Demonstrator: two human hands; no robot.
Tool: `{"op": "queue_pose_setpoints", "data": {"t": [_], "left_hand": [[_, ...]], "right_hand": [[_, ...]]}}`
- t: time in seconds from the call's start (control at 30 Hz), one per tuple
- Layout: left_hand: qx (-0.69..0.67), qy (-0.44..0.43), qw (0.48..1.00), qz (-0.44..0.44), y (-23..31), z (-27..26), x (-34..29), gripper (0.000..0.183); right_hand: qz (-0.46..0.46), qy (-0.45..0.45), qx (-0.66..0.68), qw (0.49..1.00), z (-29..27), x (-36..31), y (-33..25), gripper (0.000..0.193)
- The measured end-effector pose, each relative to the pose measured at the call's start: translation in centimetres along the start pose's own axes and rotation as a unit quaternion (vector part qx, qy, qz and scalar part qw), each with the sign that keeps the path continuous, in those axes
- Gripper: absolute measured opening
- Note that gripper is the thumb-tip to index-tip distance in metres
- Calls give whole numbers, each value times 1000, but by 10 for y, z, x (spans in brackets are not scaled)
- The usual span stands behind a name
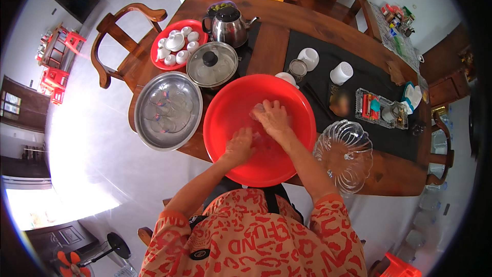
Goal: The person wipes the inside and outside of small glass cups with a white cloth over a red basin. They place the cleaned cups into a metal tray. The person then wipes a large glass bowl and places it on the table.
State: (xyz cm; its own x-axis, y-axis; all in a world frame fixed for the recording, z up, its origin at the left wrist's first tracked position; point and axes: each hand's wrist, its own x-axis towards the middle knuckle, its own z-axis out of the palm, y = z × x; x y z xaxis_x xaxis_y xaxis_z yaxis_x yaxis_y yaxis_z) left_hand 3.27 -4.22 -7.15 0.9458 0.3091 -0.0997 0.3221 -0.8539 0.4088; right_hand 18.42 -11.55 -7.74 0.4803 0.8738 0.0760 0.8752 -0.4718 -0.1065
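Note:
Both my hands are down inside a large red plastic basin point(215, 123) at the table's front edge. My right hand point(274, 119) is near the basin's middle, its fingers curled over something small that I cannot make out. My left hand point(239, 146) is lower and to the left, its fingers smeared by motion. Between the hands, blurred pale shapes lie on the basin's bottom. Left of the basin, a round steel tray point(142, 132) holds several clear glass cups point(169, 110) with coloured marks.
Behind stand a glass-lidded pot point(225, 61), a steel kettle point(226, 30) and a red tray point(155, 51) of white teaware. To the right are a clear glass bowl point(344, 156), white cups point(341, 73) and a glass tray point(382, 118) with small items. A wooden chair point(123, 43) stands left.

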Motion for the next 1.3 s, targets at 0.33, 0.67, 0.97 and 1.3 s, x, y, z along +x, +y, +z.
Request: {"op": "queue_pose_setpoints", "data": {"t": [0.33, 0.67, 0.97, 1.3], "left_hand": [[-791, -113, 552, -239, -42, -7, 12, 45], [-833, -16, 548, -82, 27, -29, 14, 56], [-860, -30, 491, -139, 37, -42, 17, 70], [-881, 33, 440, -169, 29, -29, 19, 57]], "right_hand": [[45, 59, 522, 850, -72, -16, -8, 46], [-49, 291, 342, 892, -91, -47, -64, 44], [20, 221, 429, 876, -86, -50, -46, 47], [-1, 246, 393, 886, -74, -50, -65, 47]]}}
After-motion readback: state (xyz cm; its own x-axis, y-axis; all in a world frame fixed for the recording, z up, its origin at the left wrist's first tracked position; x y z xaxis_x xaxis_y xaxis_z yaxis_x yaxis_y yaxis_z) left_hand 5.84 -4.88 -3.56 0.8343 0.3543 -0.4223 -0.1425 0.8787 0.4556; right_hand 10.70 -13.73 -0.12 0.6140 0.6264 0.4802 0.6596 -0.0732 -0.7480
